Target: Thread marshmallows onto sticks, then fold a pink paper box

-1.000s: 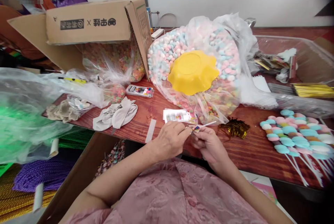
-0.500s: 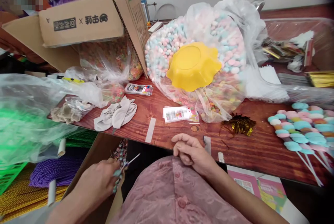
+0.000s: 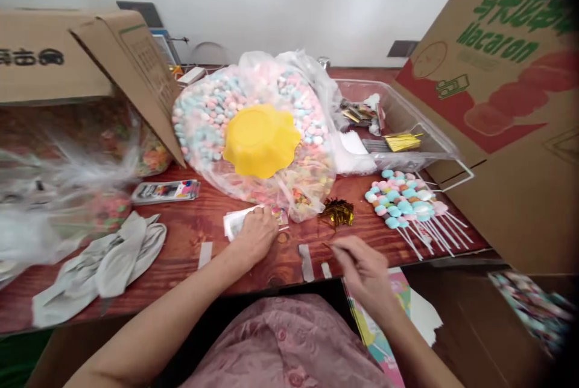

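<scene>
- left hand (image 3: 256, 232) flat on the white packets (image 3: 235, 223) at the bag (image 3: 271, 134) foot, fingers curled over them
- right hand (image 3: 362, 264) near gold ties (image 3: 337, 213); fingertips pinched, contents unclear
- candy sticks (image 3: 407, 204) lie right

A yellow bowl (image 3: 261, 139) lay on a clear bag of pastel pink, blue and white sweets (image 3: 217, 104). Gold foil ties (image 3: 336, 213) glinted on the reddish-brown wood-grain table (image 3: 190, 237). Grey gloves (image 3: 102, 264) lay toward its left edge.
</scene>
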Motion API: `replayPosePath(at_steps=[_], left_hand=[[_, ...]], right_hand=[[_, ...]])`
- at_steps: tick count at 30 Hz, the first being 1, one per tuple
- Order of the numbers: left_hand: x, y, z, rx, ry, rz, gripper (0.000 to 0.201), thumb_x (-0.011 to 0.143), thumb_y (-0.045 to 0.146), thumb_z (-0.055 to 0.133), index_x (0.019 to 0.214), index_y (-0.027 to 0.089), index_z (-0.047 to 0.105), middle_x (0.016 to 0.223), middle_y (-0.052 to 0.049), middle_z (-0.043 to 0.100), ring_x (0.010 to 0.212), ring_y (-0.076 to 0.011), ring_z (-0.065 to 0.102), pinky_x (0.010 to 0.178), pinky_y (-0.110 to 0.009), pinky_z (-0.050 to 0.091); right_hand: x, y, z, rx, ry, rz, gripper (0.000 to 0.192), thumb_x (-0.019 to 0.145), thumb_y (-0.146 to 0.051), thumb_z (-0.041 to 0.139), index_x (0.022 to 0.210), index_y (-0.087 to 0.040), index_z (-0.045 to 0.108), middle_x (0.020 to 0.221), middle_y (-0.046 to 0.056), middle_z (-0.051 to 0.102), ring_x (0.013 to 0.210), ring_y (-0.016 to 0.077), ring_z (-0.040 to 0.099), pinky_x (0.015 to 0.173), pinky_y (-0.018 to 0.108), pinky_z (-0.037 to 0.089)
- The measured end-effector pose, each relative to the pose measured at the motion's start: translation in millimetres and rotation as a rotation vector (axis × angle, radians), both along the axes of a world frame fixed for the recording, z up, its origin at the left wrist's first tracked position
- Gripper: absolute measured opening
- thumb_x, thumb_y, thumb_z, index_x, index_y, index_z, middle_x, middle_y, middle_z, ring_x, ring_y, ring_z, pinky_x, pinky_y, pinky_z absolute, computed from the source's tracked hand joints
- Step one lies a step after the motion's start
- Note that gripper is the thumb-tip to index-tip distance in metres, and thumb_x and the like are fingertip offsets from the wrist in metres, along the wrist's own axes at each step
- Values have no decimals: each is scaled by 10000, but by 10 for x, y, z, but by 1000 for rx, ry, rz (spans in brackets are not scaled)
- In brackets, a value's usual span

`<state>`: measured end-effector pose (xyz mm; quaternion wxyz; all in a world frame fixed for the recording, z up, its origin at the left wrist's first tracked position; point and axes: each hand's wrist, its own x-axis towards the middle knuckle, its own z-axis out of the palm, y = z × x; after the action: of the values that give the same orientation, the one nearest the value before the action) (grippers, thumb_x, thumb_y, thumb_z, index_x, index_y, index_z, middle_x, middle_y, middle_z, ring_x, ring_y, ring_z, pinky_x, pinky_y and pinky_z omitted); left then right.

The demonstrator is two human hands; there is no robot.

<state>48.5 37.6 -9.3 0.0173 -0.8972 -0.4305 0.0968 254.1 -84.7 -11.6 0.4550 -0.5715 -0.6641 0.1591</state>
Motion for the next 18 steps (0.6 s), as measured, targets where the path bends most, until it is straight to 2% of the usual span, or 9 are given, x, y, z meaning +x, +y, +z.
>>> replayPosePath(at_steps=[4,7,9,11,15,18], left_hand=[[-173,33,-97,-5,-40,-5,283,861,25,416,951,84,678,940,-163,631,920,-272,601,730,-355,478],[-329,21,-142,29,-131,-2,275,867,41,422,912,119,681,910,-137,640,904,-257,605,741,-349,477],[-389,5,-162,52,-180,10,269,875,56,425,869,135,682,880,-130,643,885,-253,602,739,-349,473],[-397,-19,-161,62,-205,40,263,887,78,427,849,142,680,872,-131,646,884,-256,596,741,-355,471],[-284,-64,-107,63,-187,144,263,897,90,410,944,129,666,954,-143,647,944,-268,574,758,-367,474],[-187,-57,-74,58,-144,192,291,879,64,400,993,110,664,1008,-159,635,972,-280,557,745,-369,479]], right_hand=[[877,-95,-51,124,-280,-489,131,891,-267,578,908,-184,678,832,65,692,738,185,635,709,306,496],[1305,-43,-81,116,-675,-712,220,892,-293,548,920,-146,709,879,132,697,828,245,619,738,359,463],[1471,32,-108,68,-835,-773,262,888,-313,525,924,-138,717,870,164,688,802,265,599,686,376,435],[1582,116,-157,-14,-880,-799,279,877,-336,510,887,-157,724,786,160,668,662,240,557,601,369,394],[1750,247,-279,-188,-818,-832,276,813,-377,557,703,-198,735,496,77,511,419,159,380,513,355,319],[1841,261,-309,-170,-711,-832,303,827,-392,566,653,-196,719,418,34,394,387,163,371,514,358,289]])
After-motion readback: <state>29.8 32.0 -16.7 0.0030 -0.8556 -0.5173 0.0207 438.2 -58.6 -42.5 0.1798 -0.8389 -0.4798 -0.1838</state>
